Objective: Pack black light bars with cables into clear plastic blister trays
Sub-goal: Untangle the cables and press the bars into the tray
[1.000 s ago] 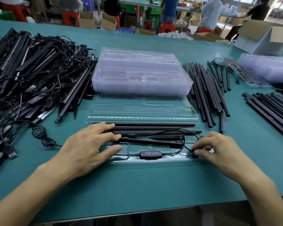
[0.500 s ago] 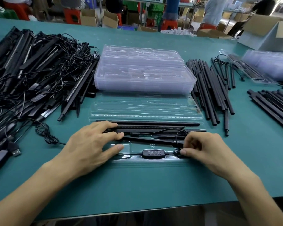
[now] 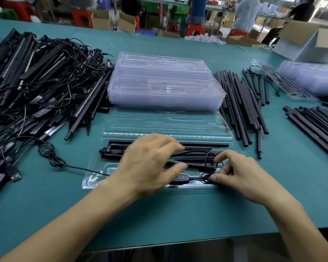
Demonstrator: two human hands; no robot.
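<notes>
An open clear blister tray (image 3: pixel 95 179) lies in front of me on the green table, its lid (image 3: pixel 165 123) folded back. Black light bars (image 3: pixel 203 144) lie in its slots. The inline controller (image 3: pixel 179 178) sits in the front channel. My right hand (image 3: pixel 240 174) pinches a small coil of black cable (image 3: pixel 206 177) at the tray's right front. My left hand (image 3: pixel 150 161), blurred, is over the middle of the tray with fingers spread and relaxed, covering part of the bars. The cable's other end (image 3: pixel 51 156) trails off the tray to the left.
A tangled heap of light bars with cables (image 3: pixel 36 87) fills the left side, a USB plug (image 3: pixel 14 173) at its front. A stack of clear trays (image 3: pixel 163 86) stands behind. Loose black bars (image 3: pixel 240 106) lie to the right, more at far right (image 3: pixel 318 125). Cardboard box (image 3: pixel 309 40) at back right.
My left hand has moved right from the tray's left end to over its middle. My right hand stays at the right front, holding the cable coil, with a loop raised above it.
</notes>
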